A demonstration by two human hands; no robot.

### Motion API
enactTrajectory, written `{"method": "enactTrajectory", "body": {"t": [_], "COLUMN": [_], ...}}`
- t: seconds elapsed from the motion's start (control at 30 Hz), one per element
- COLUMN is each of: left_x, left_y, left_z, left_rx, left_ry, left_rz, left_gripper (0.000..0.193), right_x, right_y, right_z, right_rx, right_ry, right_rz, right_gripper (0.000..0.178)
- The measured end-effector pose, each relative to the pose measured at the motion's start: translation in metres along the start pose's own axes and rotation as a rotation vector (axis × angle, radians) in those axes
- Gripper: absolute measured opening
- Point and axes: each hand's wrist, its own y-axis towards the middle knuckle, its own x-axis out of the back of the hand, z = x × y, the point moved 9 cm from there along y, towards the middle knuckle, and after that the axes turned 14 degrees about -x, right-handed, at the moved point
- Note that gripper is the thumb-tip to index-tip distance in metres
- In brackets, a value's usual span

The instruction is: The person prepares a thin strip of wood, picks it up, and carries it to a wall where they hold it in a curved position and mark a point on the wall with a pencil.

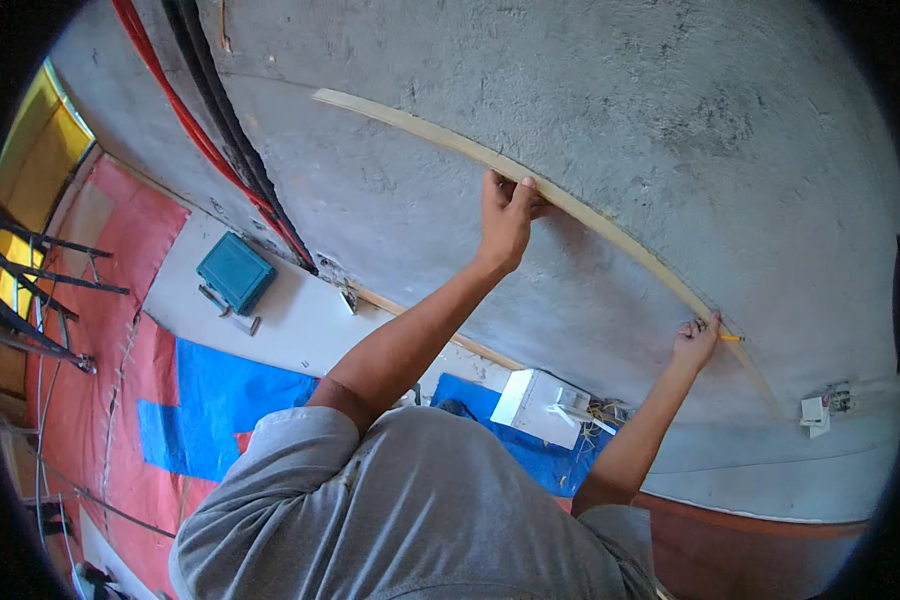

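Observation:
A long, thin wooden strip (pixel 610 232) lies against the grey plastered wall (pixel 610 100), slanting from upper left down to the right. My left hand (pixel 507 222) grips it near its middle, thumb over the front face and fingers behind the lower edge. Further down the strip, my right hand (pixel 695 343) has its fingers curled, with a fingertip against the wood. A yellow pencil (pixel 732 338) sticks out of that hand to the right, across the strip. Its other end is hidden in the fingers.
Red (pixel 185 115) and black cables (pixel 225 110) run down the wall at left. On the floor are a teal tool case (pixel 236 273), blue sheeting (pixel 220 395) and red sheeting (pixel 120 290). A white box (pixel 540 408) stands below my arms. An open socket box (pixel 816 412) is at right.

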Motion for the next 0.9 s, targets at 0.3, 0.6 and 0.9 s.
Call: {"method": "enactTrajectory", "body": {"t": [0.3, 0.6, 0.9], "left_x": [0.048, 0.065, 0.08], "left_y": [-0.039, -0.049, -0.038], "left_z": [-0.072, -0.136, -0.175], "left_rx": [0.066, 0.01, -0.037], "left_ry": [0.065, 0.205, 0.365], "left_rz": [-0.034, 0.171, 0.288], "left_gripper": [0.024, 0.027, 0.024], "right_x": [0.046, 0.103, 0.135], "right_y": [-0.089, -0.159, -0.227], "right_z": [-0.045, -0.206, -0.3], "right_rx": [-0.104, -0.533, -0.671], "right_ry": [0.011, 0.129, 0.298], "right_rz": [0.228, 0.178, 0.251], "right_gripper": [0.02, 0.028, 0.009]}}
